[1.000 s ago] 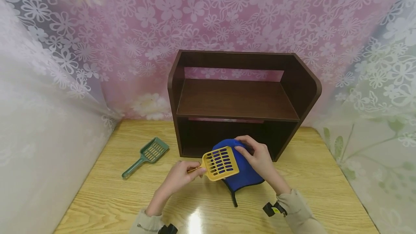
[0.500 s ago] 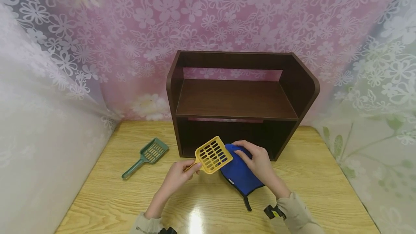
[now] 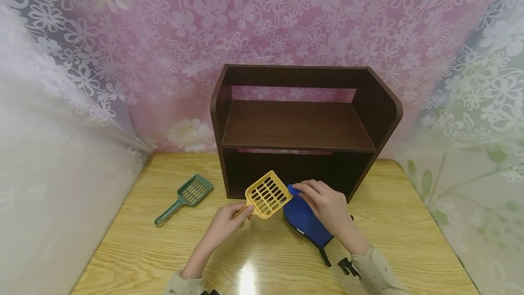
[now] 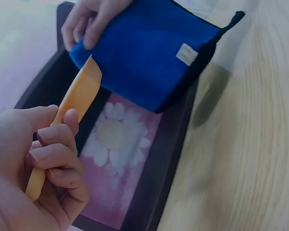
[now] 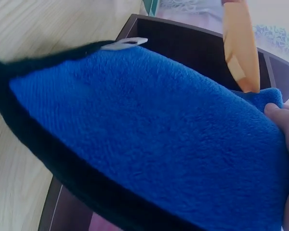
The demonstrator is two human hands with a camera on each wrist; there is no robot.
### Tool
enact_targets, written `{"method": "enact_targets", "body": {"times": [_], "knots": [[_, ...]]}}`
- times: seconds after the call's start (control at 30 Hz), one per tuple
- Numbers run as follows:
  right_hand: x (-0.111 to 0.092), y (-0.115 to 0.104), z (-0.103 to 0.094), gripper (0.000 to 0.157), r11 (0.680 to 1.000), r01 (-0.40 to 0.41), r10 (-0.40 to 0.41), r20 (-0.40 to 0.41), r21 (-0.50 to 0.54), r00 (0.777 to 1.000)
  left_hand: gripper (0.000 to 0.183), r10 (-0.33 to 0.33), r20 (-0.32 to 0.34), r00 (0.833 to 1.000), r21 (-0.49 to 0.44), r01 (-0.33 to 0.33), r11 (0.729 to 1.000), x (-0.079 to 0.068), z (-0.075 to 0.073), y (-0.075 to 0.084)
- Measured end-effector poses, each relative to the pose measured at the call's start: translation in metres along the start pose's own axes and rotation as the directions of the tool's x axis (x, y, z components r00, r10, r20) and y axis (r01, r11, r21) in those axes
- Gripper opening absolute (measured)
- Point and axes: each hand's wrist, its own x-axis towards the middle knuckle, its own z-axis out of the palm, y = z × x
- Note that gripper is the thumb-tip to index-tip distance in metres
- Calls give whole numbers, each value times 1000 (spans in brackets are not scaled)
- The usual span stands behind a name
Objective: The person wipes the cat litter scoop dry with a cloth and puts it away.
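Observation:
In the head view my left hand [image 3: 227,224] grips the thin handle of a yellow slotted litter scoop [image 3: 268,197], its slotted head raised in front of the shelf. My right hand [image 3: 329,206] pinches the upper end of a blue cloth [image 3: 309,224] with dark edging. The cloth hangs down under that hand, with a loop at its lower corner and a small white label [image 4: 187,54] along one edge. In the right wrist view the scoop's front edge [image 5: 250,82] meets the cloth near the pinching fingers. My left fingers curl round the handle in the left wrist view.
A dark brown two-level shelf [image 3: 299,124] stands at the back of the wooden table [image 3: 135,258]. To the left lies a green litter scoop [image 3: 183,198]. Floral curtains [image 3: 184,35] enclose the back and both sides.
The yellow scoop has moved up and left from in front of the cloth, and its head has turned. My right hand has lowered slightly; the cloth's lower corner has shifted right.

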Motion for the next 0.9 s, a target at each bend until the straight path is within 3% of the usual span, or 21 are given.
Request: {"method": "enact_targets", "body": {"times": [0.1, 0.2, 0.33, 0.47, 0.7, 0.9], "knots": [[-3, 3, -4, 34, 1000, 11, -12, -26, -22, 1000, 29, -27, 39, 999, -69, 29, 997, -6, -6, 19], [-7, 5, -6, 38, 1000, 6, -7, -39, -24, 999, 32, -84, 94, 992, -173, 99, 980, -11, -13, 34], [-13, 8, -7, 40, 1000, -22, 21, -28, -15, 999, 38, -141, 147, 979, -288, 178, 941, -15, -17, 42], [-18, 9, -8, 40, 996, -83, 83, -1, -17, 997, 42, -139, 158, 978, -294, 181, 939, -15, -20, 45], [-24, 9, -9, 29, 985, -173, 173, 10, -25, 985, 38, -120, 121, 985, -281, 150, 948, -12, -31, 79], [-24, 5, -7, 29, 980, -200, 200, 34, 8, 979, 39, -103, 26, 994, -299, 106, 948, 5, -36, 86]]}}
